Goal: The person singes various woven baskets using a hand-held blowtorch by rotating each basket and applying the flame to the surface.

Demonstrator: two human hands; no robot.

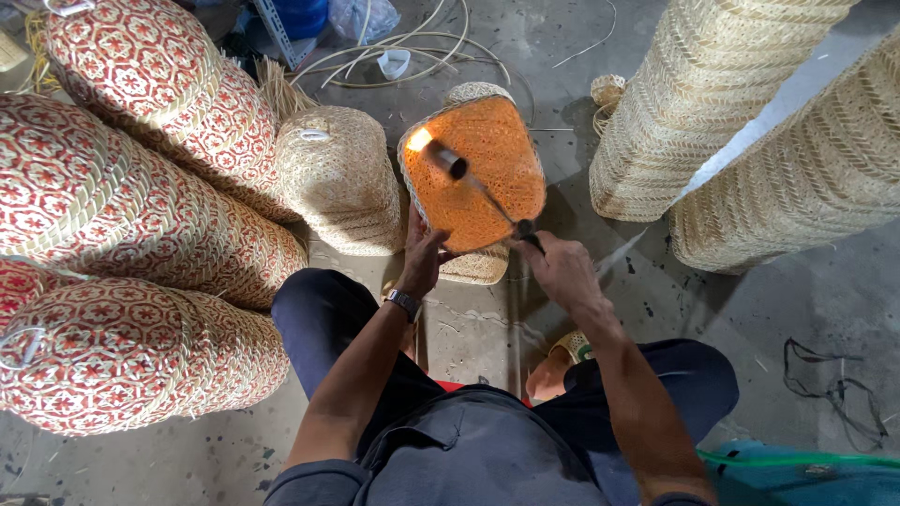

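Four red-patterned basket stacks [122,234] lie on the concrete floor [750,319] at left, and two tall plain stacks [712,103] stand at right. One plain basket [339,178] sits mid-floor beside one orange-lit basket [473,173]. The left hand [424,258] grips that basket's near rim. The right hand [561,272] holds one torch [478,183], closed round its handle.

orange woven basket [473,173]: squarish with rounded corners, pale plaited rim, sitting tilted on the floor with its orange face turning up toward the camera | thin dark rod tool [480,187]: lying slantwise across that face, cylindrical head pointing upper left, handle end resting at the lower right rim
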